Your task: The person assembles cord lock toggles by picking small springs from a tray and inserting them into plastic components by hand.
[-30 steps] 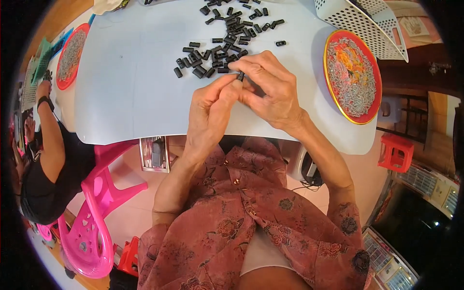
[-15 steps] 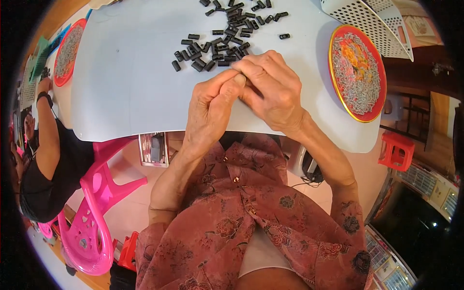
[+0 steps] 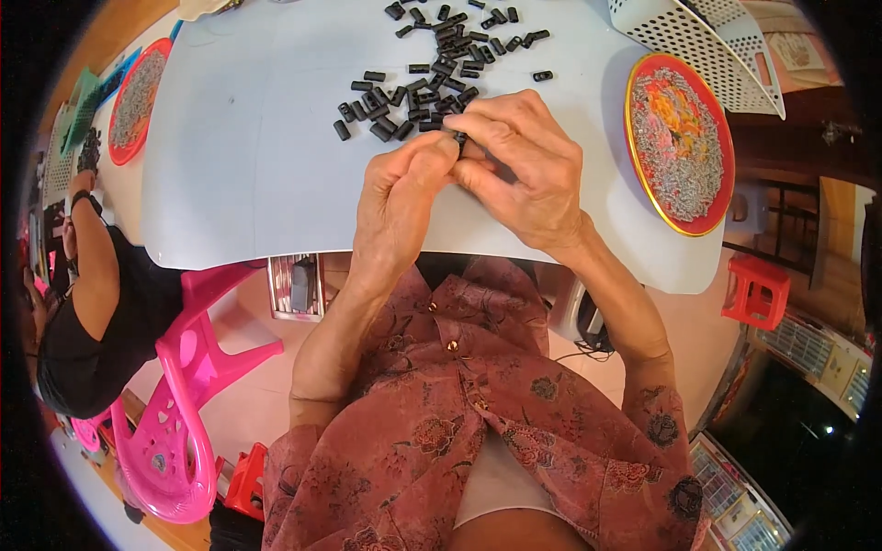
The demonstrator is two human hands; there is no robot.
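1. Left hand (image 3: pixel 400 197) and right hand (image 3: pixel 519 161) meet over the near edge of the white table (image 3: pixel 239 174); fingertips pressed together, narrow.
2. Pinched between both sets of fingertips: 1 small black plastic piece (image 3: pixel 458 140), mostly hidden by the fingers.
3. Just beyond the hands, a loose scatter of matching black pieces (image 3: pixel 432 69) lies on the table top, nearest ones almost touching the right knuckles.
4. Right of the hands, well apart: round red tray (image 3: pixel 680 211) with gold rim, filled with small grey metal parts.
5. Above it, a white perforated basket (image 3: pixel 698 37).
6. Far left: a second red tray (image 3: pixel 138 96), another person's arm (image 3: pixel 92 266), pink plastic chair (image 3: pixel 184 404).
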